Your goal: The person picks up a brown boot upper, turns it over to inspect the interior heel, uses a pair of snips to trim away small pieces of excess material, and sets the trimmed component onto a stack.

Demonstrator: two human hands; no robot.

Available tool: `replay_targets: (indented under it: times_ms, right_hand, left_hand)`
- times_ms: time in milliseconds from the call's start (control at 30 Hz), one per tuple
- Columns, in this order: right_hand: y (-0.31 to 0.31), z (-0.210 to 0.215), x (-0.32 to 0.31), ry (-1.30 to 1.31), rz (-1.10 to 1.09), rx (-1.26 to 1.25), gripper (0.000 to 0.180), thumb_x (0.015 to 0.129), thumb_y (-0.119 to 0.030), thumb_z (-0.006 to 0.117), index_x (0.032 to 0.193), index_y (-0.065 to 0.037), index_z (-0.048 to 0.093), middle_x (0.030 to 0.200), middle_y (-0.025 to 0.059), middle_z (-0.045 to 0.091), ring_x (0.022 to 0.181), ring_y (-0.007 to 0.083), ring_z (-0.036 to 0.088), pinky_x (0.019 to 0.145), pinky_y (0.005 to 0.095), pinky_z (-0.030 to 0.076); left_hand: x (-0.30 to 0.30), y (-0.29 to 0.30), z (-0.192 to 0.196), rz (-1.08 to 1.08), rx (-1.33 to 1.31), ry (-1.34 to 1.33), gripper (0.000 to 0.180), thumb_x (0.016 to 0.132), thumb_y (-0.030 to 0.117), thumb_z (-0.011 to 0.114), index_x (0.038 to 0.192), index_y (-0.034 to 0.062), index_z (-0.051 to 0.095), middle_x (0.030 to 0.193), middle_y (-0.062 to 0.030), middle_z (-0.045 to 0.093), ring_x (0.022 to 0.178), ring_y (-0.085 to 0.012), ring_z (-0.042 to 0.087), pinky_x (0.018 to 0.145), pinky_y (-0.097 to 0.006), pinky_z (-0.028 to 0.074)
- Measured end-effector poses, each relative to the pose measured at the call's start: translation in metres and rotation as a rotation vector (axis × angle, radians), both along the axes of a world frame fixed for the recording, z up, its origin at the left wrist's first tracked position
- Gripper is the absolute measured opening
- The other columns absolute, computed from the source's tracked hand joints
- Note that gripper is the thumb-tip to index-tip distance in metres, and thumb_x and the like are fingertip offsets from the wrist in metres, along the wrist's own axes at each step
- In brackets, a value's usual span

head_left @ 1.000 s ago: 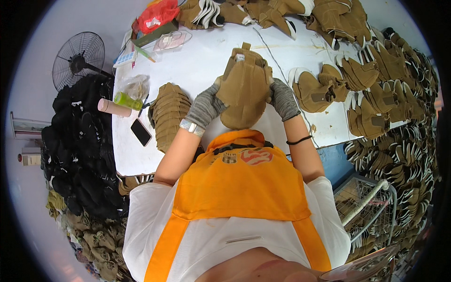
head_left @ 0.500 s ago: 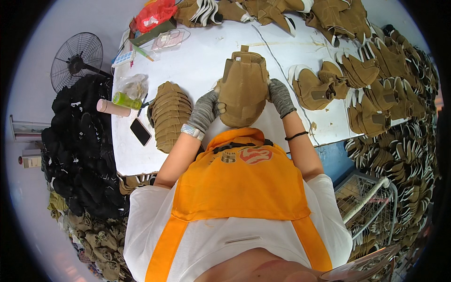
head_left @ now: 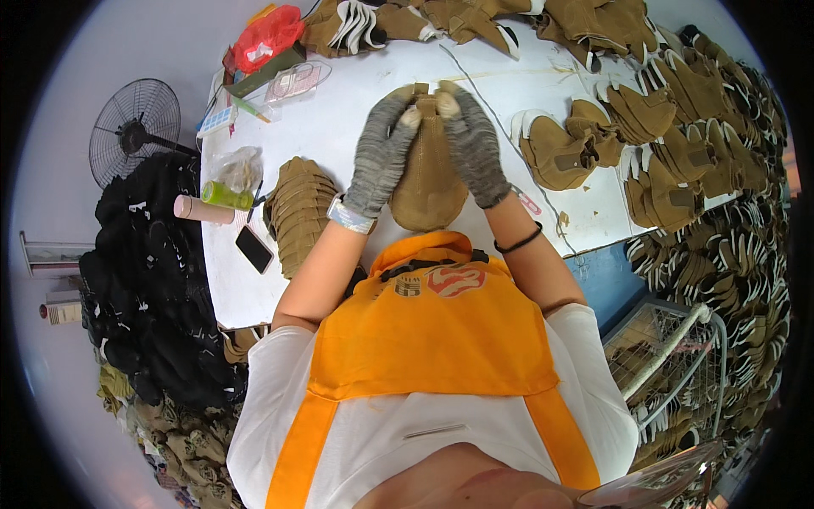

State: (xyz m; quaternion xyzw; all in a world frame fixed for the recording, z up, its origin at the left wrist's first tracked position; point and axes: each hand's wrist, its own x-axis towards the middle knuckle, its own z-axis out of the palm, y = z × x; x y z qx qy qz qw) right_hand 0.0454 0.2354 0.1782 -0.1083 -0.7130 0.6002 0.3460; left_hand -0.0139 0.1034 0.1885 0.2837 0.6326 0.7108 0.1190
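Both my hands wear grey knit gloves and hold one tan suede shoe upper (head_left: 428, 178) above the white table (head_left: 339, 127). My left hand (head_left: 381, 153) grips its left side, fingertips at the top edge. My right hand (head_left: 471, 148) grips its right side, thumb pinching the top. The upper hangs with its rounded end toward my orange apron. A stack of tan uppers (head_left: 297, 212) lies just left of my left forearm.
Several tan uppers with white lining (head_left: 593, 144) cover the table's right side and spill past its edge. A phone (head_left: 253, 248), a pink tube (head_left: 203, 209) and a green bottle (head_left: 227, 195) lie at the left. A black fan (head_left: 131, 131), black uppers (head_left: 144, 288) and a wire basket (head_left: 670, 356) surround me.
My hands have slid from the sides of the upper to its far top edge, closer together, and the upper now hangs folded narrower between them.
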Motion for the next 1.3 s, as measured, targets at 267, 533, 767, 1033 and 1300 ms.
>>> replay_targets:
  times_ms: [267,533,767,1033,1300]
  right_hand:
    - [-0.013,-0.023,0.006,-0.013,-0.022,0.019,0.034,0.094,-0.029,0.054,0.114,-0.001,0.058,0.104,0.0149,0.064,0.094,0.0252,0.061,0.085,0.0349,0.049]
    - [-0.015,-0.046,0.027,0.096,-0.009,0.152,0.033,0.092,-0.027,0.055,0.114,-0.004,0.056,0.098,0.0128,0.063,0.086,0.0274,0.063,0.076,0.0355,0.051]
    - [-0.008,-0.082,0.011,0.228,0.102,-0.166,0.058,0.091,-0.050,0.055,0.120,0.000,0.053,0.110,0.0108,0.061,0.098,0.0186,0.060,0.081,0.0333,0.050]
    - [0.014,-0.078,-0.042,-0.055,0.126,-0.282,0.058,0.093,-0.054,0.049,0.121,-0.003,0.051,0.107,0.0107,0.060,0.098,0.0201,0.056,0.088,0.0337,0.045]
    - [0.021,-0.139,0.009,-0.132,-0.098,-0.296,0.041,0.095,-0.038,0.055,0.111,-0.001,0.057,0.103,0.0100,0.058,0.096,0.0210,0.054,0.088,0.0336,0.044]
  left_hand:
    - [0.019,0.005,-0.022,0.233,-0.210,0.610,0.032,0.094,0.021,0.055,0.120,0.0013,0.055,0.117,-0.0141,0.054,0.112,-0.0259,0.050,0.099,-0.036,0.038]
    - [0.028,-0.004,-0.044,0.174,-0.186,0.788,0.034,0.093,0.019,0.054,0.124,0.0053,0.050,0.122,-0.0159,0.052,0.117,-0.0306,0.047,0.101,-0.042,0.037]
    - [0.018,0.005,-0.075,0.245,-0.209,0.814,0.037,0.092,0.030,0.056,0.120,0.0079,0.049,0.123,-0.0174,0.050,0.114,-0.0314,0.051,0.096,-0.043,0.042]
    - [-0.039,0.030,-0.075,0.288,-0.310,0.653,0.052,0.081,0.027,0.073,0.122,0.0053,0.048,0.130,-0.0186,0.046,0.117,-0.0327,0.049,0.100,-0.042,0.042]
    - [-0.044,0.031,-0.068,0.324,-0.413,0.456,0.061,0.079,0.030,0.076,0.125,0.0025,0.047,0.118,-0.0133,0.053,0.110,-0.0254,0.052,0.098,-0.035,0.042]
